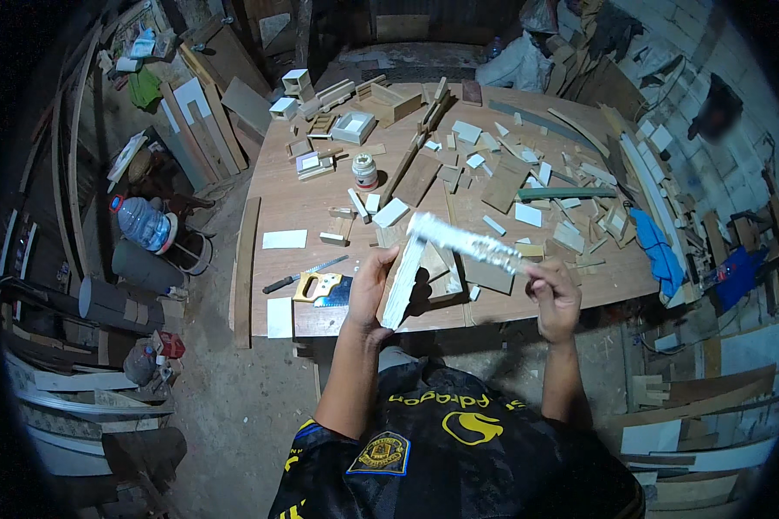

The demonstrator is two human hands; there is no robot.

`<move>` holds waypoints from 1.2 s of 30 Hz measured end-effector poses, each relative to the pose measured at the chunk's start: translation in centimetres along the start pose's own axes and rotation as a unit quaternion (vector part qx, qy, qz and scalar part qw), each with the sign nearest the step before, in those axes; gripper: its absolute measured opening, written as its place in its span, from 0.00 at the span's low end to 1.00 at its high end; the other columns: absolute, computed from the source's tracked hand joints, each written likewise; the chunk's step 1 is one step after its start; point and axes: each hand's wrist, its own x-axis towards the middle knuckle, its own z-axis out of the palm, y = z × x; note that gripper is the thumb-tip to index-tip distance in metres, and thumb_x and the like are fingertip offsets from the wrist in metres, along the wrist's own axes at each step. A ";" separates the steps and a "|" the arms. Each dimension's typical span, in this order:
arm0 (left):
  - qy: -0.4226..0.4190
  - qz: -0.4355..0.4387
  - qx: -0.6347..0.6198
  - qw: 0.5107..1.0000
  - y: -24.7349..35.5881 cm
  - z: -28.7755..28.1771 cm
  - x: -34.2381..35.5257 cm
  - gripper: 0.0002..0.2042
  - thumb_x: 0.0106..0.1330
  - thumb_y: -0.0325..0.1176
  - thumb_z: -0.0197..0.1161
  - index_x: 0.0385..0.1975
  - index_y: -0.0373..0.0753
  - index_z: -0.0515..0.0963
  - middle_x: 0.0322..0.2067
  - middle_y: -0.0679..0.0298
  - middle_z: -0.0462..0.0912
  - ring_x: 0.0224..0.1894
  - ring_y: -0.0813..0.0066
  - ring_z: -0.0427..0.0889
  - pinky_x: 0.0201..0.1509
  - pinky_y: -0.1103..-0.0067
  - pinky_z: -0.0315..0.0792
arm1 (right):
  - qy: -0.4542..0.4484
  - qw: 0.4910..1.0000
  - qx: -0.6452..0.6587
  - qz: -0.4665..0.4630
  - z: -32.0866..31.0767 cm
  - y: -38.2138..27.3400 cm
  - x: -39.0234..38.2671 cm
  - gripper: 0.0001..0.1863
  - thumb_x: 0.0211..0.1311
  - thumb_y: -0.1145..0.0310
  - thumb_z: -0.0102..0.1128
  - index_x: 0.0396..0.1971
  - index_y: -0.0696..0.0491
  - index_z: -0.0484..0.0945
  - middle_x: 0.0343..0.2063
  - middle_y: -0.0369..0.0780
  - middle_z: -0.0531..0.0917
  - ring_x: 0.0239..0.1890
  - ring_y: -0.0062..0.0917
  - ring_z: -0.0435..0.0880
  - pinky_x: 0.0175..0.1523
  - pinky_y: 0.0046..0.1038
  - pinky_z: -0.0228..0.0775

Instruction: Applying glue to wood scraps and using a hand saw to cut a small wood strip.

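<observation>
The bench (281, 208) spreads out before me, its far and right parts strewn with cut wood. A long plank (247, 272) runs along its left edge. Over the near edge, I have two white lengths meeting at the corner farther from me. My right grip (554, 294) pinches the strip (463, 240) by its right end, thumb against fingers; my left grip (372, 284) is closed on the board (402, 290). The strip is blurred, so I cannot tell whether that corner is fixed or merely touching. The saw (318, 286) lies to my left, unused; a box (353, 128) and the jar (365, 175) stand farther off. I judge both lengths cut and roughly matched up; the strip's patchy end suggests surface work left, and the small offcuts (475, 162) lie loose, unjoined.
</observation>
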 end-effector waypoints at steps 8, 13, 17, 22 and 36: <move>-0.017 -0.021 -0.019 0.999 1.3 -2.3 1.8 0.19 0.69 0.47 0.42 0.44 0.39 0.72 0.12 0.67 0.69 0.10 0.75 0.61 0.15 0.78 0.54 | -0.020 0.996 -0.085 -0.013 2.3 0.2 2.7 0.09 0.63 0.74 0.62 0.42 0.57 0.85 0.30 0.37 0.79 0.32 0.23 0.75 0.39 0.22 0.65; -0.148 -0.055 -0.153 0.976 3.3 -4.5 3.9 0.17 0.70 0.44 0.46 0.42 0.37 0.77 0.24 0.59 0.83 0.19 0.71 0.82 0.19 0.77 0.75 | -0.065 0.996 -0.059 -0.014 3.5 0.1 2.7 0.10 0.63 0.75 0.61 0.43 0.57 0.85 0.30 0.38 0.79 0.32 0.22 0.74 0.39 0.22 0.66; -0.002 -0.073 -0.095 0.993 5.4 -4.0 4.8 0.19 0.69 0.47 0.44 0.41 0.39 0.76 0.16 0.63 0.74 0.13 0.70 0.69 0.16 0.76 0.62 | -0.083 0.988 -0.129 -0.025 5.0 0.4 4.5 0.11 0.62 0.76 0.61 0.44 0.57 0.85 0.30 0.38 0.79 0.32 0.22 0.74 0.39 0.21 0.65; -0.117 -0.123 -0.124 0.978 7.6 -6.8 7.4 0.18 0.65 0.48 0.46 0.41 0.42 0.77 0.16 0.62 0.73 0.16 0.66 0.69 0.19 0.71 0.64 | -0.004 0.995 -0.089 0.034 6.0 2.3 6.1 0.11 0.64 0.70 0.62 0.43 0.57 0.85 0.30 0.39 0.79 0.32 0.22 0.75 0.38 0.23 0.66; -0.099 -0.148 -0.131 0.975 12.8 -9.5 12.6 0.17 0.68 0.46 0.45 0.43 0.41 0.74 0.15 0.62 0.71 0.14 0.73 0.63 0.15 0.79 0.54 | -0.091 0.972 -0.190 0.099 13.1 3.5 10.3 0.10 0.63 0.63 0.62 0.34 0.54 0.86 0.26 0.39 0.79 0.29 0.27 0.80 0.36 0.27 0.71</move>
